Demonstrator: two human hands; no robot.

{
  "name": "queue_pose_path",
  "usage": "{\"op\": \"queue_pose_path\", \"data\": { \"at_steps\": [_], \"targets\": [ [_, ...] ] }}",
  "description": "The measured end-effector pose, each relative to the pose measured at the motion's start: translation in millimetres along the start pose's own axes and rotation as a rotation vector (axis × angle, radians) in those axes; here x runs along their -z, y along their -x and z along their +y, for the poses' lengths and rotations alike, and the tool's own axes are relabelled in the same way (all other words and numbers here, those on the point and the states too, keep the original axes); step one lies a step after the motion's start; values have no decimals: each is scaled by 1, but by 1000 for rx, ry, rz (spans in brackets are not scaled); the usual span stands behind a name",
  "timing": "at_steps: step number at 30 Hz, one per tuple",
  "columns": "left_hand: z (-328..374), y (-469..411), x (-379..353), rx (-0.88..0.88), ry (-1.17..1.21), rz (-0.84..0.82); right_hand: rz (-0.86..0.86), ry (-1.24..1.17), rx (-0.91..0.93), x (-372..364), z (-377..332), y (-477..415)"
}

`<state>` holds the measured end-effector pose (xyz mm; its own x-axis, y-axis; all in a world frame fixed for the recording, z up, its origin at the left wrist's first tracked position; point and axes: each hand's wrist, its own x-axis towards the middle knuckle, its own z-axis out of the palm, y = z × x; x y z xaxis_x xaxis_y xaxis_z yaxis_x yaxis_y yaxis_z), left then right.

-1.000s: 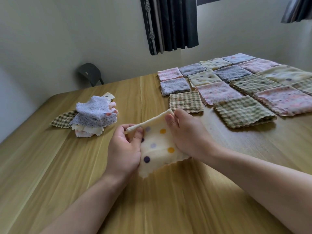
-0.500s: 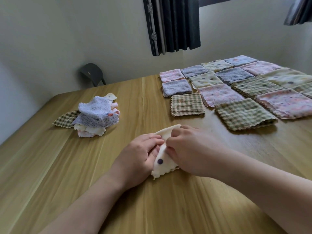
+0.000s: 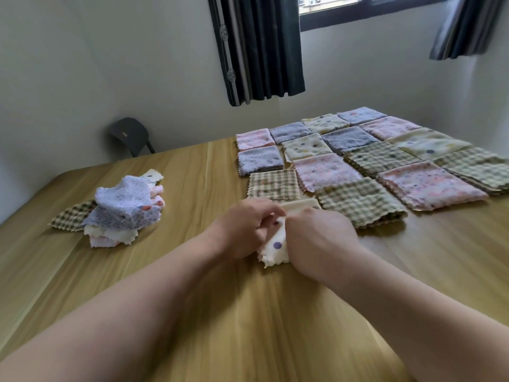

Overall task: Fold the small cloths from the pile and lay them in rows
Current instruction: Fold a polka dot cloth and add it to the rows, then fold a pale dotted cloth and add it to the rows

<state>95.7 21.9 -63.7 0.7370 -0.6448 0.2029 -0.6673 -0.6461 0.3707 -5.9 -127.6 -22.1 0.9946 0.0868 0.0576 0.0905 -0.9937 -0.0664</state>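
A cream cloth with coloured dots (image 3: 276, 247) lies folded on the wooden table (image 3: 192, 312) in front of me. My left hand (image 3: 242, 230) grips its left side and my right hand (image 3: 316, 238) covers its right side; most of the cloth is hidden under them. A loose pile of unfolded cloths (image 3: 121, 208) sits at the left, blue floral on top, a green check one underneath. Rows of folded cloths (image 3: 358, 161) in pink, blue, cream and green check fill the table's far right. The nearest green check one (image 3: 274, 184) lies just beyond my hands.
A dark chair back (image 3: 129, 135) stands behind the table's far edge. Dark curtains (image 3: 259, 48) hang by the window above the rows. Bare wood lies between the pile and the rows and along the near side.
The dotted cloth, held up spread between both hands a second ago, came down onto the table and got folded smaller. Both hands have closed in over it. The view has tilted up.
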Motion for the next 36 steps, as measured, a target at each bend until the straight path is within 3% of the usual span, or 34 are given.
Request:
{"op": "queue_pose_path", "data": {
  "at_steps": [4, 9, 17, 28, 31, 36],
  "targets": [
    [7, -50, 18, 117, -72, 83, 1, 43, -3, -6, -1, -3],
    [14, -97, 22, 322, -225, -194, 4, 31, 57, -15, 1, -6],
    [-2, -121, -1, 335, -484, -221, -62, -125, 12, -29, 5, -18],
    [-14, -121, -4, 356, -431, -200, -17, -123, 47, -31, 8, -20],
    [-17, -114, -3, 358, -341, -109, -2, -107, 60, -30, 9, -18],
    [-29, -64, 5, 328, -216, 306, 76, -54, 52, -26, 6, -16]
  ]
}}
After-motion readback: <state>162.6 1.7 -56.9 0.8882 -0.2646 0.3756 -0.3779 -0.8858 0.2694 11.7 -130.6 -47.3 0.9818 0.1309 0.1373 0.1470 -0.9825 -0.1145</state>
